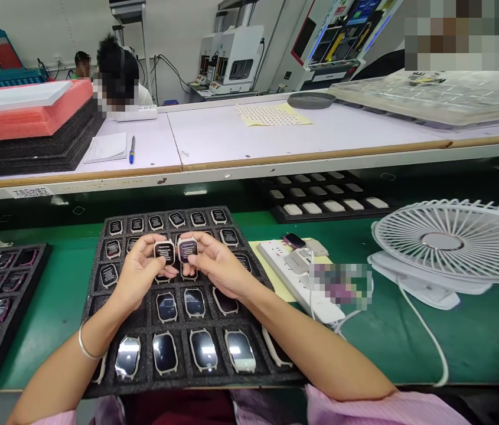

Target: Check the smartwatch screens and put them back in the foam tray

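My left hand [140,268] pinches a smartwatch body [165,252] with a light frame, its dark screen lit with lines of white text. A second smartwatch body [188,251], also showing text, is gripped between the thumb and fingers of my right hand [216,262]. Both are held side by side above a black foam tray [143,383] whose pockets hold several more. Screens in the far rows show text, while nearer ones, such as this watch [165,352], look dark or reflective. My hands and forearms cover part of the tray.
Another foam tray [19,307] of purple-framed watches lies at left. To the right are a white power strip [291,277] and a white fan [444,242] with its cable. A raised shelf [214,139] crosses ahead, with foam sheets [23,118] on it. A person [120,77] sits beyond.
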A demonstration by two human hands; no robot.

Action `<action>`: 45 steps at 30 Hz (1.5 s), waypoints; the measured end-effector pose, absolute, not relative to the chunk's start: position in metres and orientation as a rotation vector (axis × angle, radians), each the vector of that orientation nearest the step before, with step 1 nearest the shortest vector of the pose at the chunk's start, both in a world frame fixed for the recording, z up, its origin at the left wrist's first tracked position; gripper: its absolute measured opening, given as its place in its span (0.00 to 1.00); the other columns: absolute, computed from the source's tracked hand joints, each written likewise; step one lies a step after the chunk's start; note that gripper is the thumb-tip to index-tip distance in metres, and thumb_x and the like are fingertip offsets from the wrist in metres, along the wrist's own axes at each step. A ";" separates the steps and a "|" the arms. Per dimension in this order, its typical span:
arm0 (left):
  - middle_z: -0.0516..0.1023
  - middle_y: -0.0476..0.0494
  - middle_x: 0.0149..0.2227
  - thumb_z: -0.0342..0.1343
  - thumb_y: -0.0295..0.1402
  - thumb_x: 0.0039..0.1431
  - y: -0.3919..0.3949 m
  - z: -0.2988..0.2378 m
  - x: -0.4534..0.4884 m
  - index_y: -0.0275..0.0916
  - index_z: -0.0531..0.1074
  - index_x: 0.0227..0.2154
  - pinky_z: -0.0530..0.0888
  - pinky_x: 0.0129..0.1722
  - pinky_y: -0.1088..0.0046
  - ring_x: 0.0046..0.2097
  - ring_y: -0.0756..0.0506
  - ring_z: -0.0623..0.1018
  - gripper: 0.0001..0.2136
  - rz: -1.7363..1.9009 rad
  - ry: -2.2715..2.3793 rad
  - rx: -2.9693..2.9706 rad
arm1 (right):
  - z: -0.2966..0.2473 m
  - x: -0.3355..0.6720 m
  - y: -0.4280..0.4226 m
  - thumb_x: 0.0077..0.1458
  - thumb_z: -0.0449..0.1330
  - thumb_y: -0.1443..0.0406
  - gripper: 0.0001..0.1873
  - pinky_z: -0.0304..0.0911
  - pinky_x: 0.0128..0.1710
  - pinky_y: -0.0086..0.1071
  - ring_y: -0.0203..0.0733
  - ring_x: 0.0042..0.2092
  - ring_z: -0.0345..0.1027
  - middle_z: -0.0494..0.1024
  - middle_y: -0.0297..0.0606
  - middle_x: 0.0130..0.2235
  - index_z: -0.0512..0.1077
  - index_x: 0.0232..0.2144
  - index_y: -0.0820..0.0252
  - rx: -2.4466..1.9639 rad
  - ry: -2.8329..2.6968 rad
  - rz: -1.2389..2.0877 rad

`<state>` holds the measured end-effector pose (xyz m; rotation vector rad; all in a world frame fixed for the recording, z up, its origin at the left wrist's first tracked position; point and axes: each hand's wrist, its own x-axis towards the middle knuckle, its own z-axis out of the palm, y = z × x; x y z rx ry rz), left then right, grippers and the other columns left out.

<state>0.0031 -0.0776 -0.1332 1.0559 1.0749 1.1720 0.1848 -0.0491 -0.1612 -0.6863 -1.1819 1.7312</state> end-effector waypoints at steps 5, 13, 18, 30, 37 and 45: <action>0.77 0.48 0.39 0.63 0.32 0.50 -0.077 -0.134 0.003 0.39 0.66 0.43 0.80 0.31 0.71 0.26 0.50 0.81 0.18 1.180 1.075 1.065 | -0.160 0.184 -0.050 0.52 0.65 0.69 0.19 0.66 0.32 0.31 0.34 0.30 0.73 0.76 0.35 0.39 0.70 0.47 0.56 -0.689 -1.182 1.735; 0.77 0.49 0.38 0.63 0.33 0.50 -0.077 -0.132 0.003 0.39 0.67 0.42 0.80 0.30 0.70 0.26 0.50 0.81 0.16 1.186 1.075 1.046 | -0.160 0.184 -0.050 0.52 0.66 0.68 0.20 0.66 0.32 0.32 0.35 0.30 0.72 0.76 0.35 0.40 0.70 0.48 0.55 -0.689 -1.200 1.731; 0.77 0.49 0.38 0.61 0.30 0.47 -0.078 -0.131 0.002 0.40 0.67 0.41 0.80 0.31 0.71 0.27 0.49 0.81 0.16 1.190 1.053 1.030 | -0.161 0.184 -0.050 0.51 0.66 0.69 0.21 0.65 0.32 0.32 0.33 0.30 0.70 0.75 0.34 0.40 0.70 0.48 0.55 -0.691 -1.203 1.725; 0.79 0.47 0.35 0.63 0.42 0.54 -0.077 -0.136 0.002 0.39 0.69 0.43 0.82 0.32 0.66 0.28 0.45 0.83 0.17 1.171 1.057 0.953 | -0.158 0.182 -0.048 0.54 0.67 0.56 0.16 0.57 0.23 0.28 0.32 0.25 0.60 0.75 0.34 0.34 0.71 0.42 0.56 -0.758 -1.066 1.775; 0.79 0.49 0.35 0.62 0.34 0.51 -0.078 -0.135 0.002 0.40 0.70 0.42 0.82 0.32 0.67 0.28 0.45 0.83 0.15 1.168 1.021 0.958 | -0.159 0.183 -0.049 0.49 0.70 0.63 0.19 0.57 0.24 0.28 0.29 0.24 0.60 0.76 0.32 0.35 0.70 0.43 0.56 -0.744 -1.109 1.758; 0.80 0.49 0.34 0.62 0.33 0.50 -0.079 -0.133 0.002 0.39 0.70 0.42 0.82 0.31 0.69 0.28 0.46 0.83 0.16 1.162 1.020 0.962 | -0.158 0.182 -0.049 0.50 0.69 0.63 0.17 0.56 0.23 0.27 0.30 0.24 0.58 0.73 0.30 0.32 0.70 0.42 0.56 -0.742 -1.119 1.730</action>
